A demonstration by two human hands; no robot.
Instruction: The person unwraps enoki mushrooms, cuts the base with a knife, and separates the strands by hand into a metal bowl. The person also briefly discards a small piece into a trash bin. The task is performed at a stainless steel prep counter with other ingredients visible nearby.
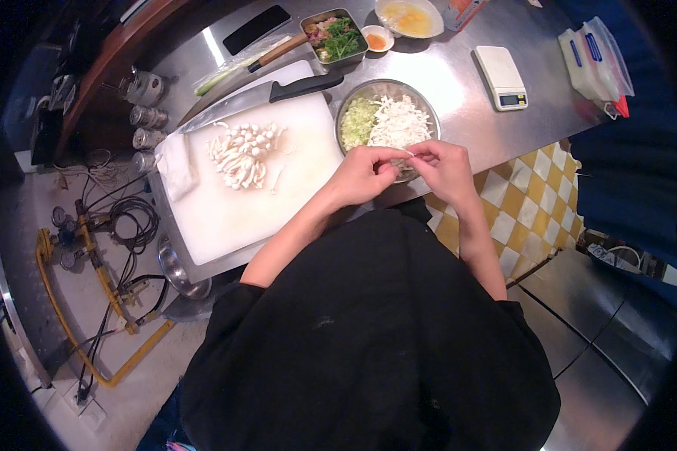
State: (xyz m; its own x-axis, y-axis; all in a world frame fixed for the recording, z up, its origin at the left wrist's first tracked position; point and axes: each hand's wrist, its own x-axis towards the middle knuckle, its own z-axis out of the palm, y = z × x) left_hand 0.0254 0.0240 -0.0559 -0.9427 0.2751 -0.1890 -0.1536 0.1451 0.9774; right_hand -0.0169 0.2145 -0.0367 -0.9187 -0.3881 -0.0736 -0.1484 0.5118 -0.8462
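My left hand [366, 172] and my right hand [441, 166] meet over the near edge of a round steel bowl [435, 115], pinching a thin white mushroom strand [409, 153] between their fingertips. Inside the bowl, chopped pale green vegetable [356, 125] lies on the left and shredded white mushroom [401, 123] on the right. To the left, a bunch of white shimeji-type mushrooms [245, 155] rests on the white cutting board [293, 197], with a few loose strands beside it.
A black-handled knife [306, 87] lies across the board's far edge; a wooden-handled knife [282, 52] is beyond it. A folded cloth [176, 168] sits on the board's left. Farther off are a tray of herbs [338, 40], a bowl of eggs [410, 20], a sauce dish [377, 40] and a digital scale [500, 76].
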